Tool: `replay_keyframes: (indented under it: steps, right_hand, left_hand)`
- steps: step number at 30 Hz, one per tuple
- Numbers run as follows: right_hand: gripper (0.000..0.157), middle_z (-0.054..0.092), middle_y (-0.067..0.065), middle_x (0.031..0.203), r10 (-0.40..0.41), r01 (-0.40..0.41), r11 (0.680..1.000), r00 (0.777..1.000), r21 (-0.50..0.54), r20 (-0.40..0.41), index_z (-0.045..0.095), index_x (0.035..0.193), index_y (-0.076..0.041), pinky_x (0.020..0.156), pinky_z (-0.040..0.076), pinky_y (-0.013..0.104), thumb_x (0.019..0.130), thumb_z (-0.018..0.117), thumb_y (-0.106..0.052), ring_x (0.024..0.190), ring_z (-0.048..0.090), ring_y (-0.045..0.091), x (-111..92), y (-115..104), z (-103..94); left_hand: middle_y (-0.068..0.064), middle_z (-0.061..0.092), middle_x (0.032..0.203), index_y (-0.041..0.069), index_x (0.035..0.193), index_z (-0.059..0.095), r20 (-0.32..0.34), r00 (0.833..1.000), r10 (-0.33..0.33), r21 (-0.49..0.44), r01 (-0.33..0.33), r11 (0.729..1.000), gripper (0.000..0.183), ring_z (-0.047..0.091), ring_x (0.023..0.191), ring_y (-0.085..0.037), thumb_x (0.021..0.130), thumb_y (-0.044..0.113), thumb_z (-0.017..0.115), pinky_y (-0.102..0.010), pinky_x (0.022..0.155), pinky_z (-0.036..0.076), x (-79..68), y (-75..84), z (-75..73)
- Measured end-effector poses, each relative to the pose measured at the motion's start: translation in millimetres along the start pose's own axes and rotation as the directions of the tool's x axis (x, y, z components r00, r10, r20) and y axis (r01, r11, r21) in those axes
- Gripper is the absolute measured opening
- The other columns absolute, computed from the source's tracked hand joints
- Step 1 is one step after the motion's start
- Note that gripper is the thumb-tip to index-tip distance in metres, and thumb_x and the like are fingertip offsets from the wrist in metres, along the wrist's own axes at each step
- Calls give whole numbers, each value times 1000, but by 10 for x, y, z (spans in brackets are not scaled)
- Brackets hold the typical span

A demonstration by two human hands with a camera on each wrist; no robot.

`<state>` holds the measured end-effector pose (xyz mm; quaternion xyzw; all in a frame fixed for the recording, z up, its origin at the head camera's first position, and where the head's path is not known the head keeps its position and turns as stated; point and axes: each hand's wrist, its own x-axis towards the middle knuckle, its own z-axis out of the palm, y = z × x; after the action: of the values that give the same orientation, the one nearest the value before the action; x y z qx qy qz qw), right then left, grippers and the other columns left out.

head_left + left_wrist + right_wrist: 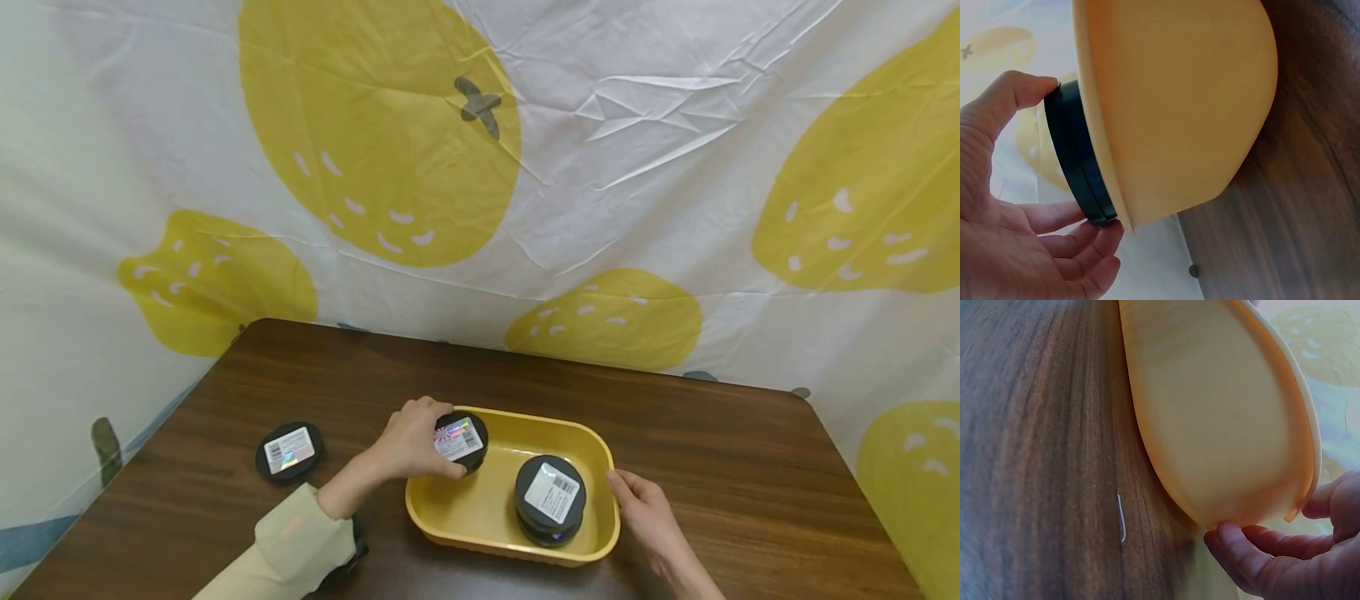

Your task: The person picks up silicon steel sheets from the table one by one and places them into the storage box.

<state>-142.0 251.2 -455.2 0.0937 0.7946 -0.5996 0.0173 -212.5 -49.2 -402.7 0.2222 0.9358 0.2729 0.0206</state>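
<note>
Left hand (411,443) pinches a round black plastic-looking disc (461,440) between thumb and fingers, oblong yellow plastic tray (497,492) just under them, right hand (645,510) gripping its end. Lazy thumb, disc probably slips.

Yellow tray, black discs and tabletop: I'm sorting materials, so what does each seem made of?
Yellow tray: probably plastic, satin; smooth, evenly coloured walls.
Black discs: likely plastic, dull; smooth dark sides, though coated metal is possible.
Tabletop: wood or wood-look laminate, low sheen; dark brown grain shows.
</note>
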Motion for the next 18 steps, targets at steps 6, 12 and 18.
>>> replay_keyframes:
  steps: [6, 12, 18]
  right_hand:
    - [41, 60, 29, 108, -7, 7, 1000, 1000, -6, -3, 46, 120, 23, 79, 49, 32, 100, 41, -12, 97, 60, 28, -5, 1, -3]
    - [40, 60, 29, 109, -3, 3, 1000, 1000, -3, 0, 46, 120, 23, 79, 50, 32, 100, 41, -11, 98, 60, 29, -6, 5, -3]
    - [41, 60, 29, 108, -9, 9, 1000, 1000, 3, 5, 46, 120, 23, 78, 50, 32, 100, 42, -12, 97, 60, 29, 1, 9, -6]
  left_hand:
    - [-13, 58, 106, -5, 117, 58, 12, 1000, 1, 1, -1, 1000, 76, 50, 93, -28, 55, 31, 84, -46, 79, 38, -10, 12, 27]
    - [-13, 58, 107, -5, 118, 58, 10, 1000, -4, 8, 4, 1000, 77, 50, 94, -28, 55, 30, 85, -47, 81, 37, -6, 20, 50]
    - [-14, 58, 108, -4, 119, 58, 16, 1000, -1, 10, 1, 1000, 77, 50, 94, -28, 55, 29, 86, -47, 82, 37, -12, 23, 75]
